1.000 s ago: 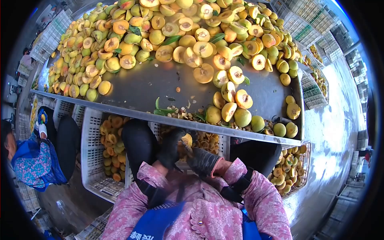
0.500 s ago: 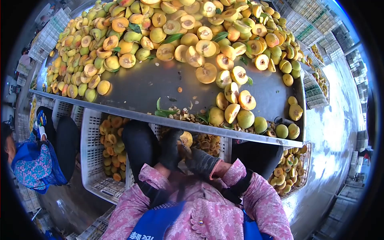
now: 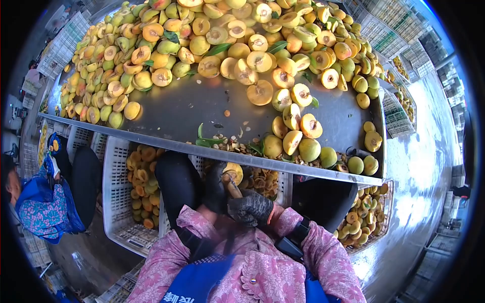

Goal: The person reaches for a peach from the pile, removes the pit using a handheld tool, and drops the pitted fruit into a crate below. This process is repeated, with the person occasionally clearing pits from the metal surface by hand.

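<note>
Over a crate between my knees, my left hand (image 3: 216,188), in a dark glove, is closed around a yellow peach half (image 3: 233,172). The cut side seems to face up toward me. My right hand (image 3: 249,208), in a grey knit glove, has its fingers wrapped round a short tool with a tan shaft (image 3: 234,189). Its upper end meets the lower part of the peach half; the exact shape of the tip is hidden. Both hands are just below the front edge of the metal table (image 3: 192,108).
Piled peach halves (image 3: 151,55) cover the back and left of the table. Pits and leaves (image 3: 222,144) lie along its front lip. White crates of peach halves (image 3: 115,192) stand beneath, with another crate (image 3: 364,214) at right. A co-worker (image 3: 45,202) sits at left.
My right hand has drawn back a little from the peach half, so the tool's shaft now shows. The peach half has turned slightly in my left hand. The co-worker's hands have shifted.
</note>
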`<state>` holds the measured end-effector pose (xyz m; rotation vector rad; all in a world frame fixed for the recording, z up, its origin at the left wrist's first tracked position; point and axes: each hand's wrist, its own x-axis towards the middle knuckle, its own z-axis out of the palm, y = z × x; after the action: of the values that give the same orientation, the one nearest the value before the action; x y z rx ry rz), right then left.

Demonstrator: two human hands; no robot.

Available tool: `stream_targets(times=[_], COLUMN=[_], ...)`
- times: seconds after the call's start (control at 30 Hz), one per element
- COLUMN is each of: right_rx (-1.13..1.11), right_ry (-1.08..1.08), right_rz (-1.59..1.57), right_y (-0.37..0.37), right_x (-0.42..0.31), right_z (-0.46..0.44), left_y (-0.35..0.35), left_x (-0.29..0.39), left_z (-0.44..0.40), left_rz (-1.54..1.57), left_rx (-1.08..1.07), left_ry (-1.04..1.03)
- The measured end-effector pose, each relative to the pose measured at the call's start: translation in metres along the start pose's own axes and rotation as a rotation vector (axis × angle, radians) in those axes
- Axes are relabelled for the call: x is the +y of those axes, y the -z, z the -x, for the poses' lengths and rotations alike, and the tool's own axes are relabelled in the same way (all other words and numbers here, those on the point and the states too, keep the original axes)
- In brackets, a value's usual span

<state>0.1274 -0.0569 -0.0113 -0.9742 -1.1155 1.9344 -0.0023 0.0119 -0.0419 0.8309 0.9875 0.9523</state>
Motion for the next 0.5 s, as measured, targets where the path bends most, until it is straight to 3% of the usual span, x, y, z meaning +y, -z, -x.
stream_targets(times=[0.1, 0.2, 0.3, 0.33, 0.4, 0.43, 0.5], right_rx=[-0.040, -0.053, 0.203, 0.180, 0.157, 0.130, 0.018], right_ry=[-0.265, -0.186, -0.224, -0.244, 0.376, 0.211, -0.118], right_rz=[-0.560, -0.581, -0.511, -0.321, 0.889, 0.997, 1.248], right_y=[-0.009, -0.010, 0.000, 0.012, 0.037, 0.039, 0.043], right_x=[-0.026, -0.034, -0.035, -0.022, 0.024, 0.045, 0.088], right_z=[0.005, 0.009, 0.027, 0.033, 0.029, 0.033, 0.041], left_y=[0.017, 0.027, 0.028, 0.020, 0.005, 0.002, 0.025], left_x=[-0.025, -0.017, 0.011, 0.047, 0.115, 0.139, 0.170], left_z=[-0.005, -0.005, -0.007, 0.010, 0.038, 0.046, 0.049], left_rz=[-0.167, -0.451, -0.684, -0.728, -0.489, -0.211, -0.541], left_rx=[-0.015, -0.140, -0.200, -0.165, -0.101, -0.076, 0.176], left_ry=[-0.134, -0.272, -0.454, -0.525, -0.448, -0.297, -0.481])
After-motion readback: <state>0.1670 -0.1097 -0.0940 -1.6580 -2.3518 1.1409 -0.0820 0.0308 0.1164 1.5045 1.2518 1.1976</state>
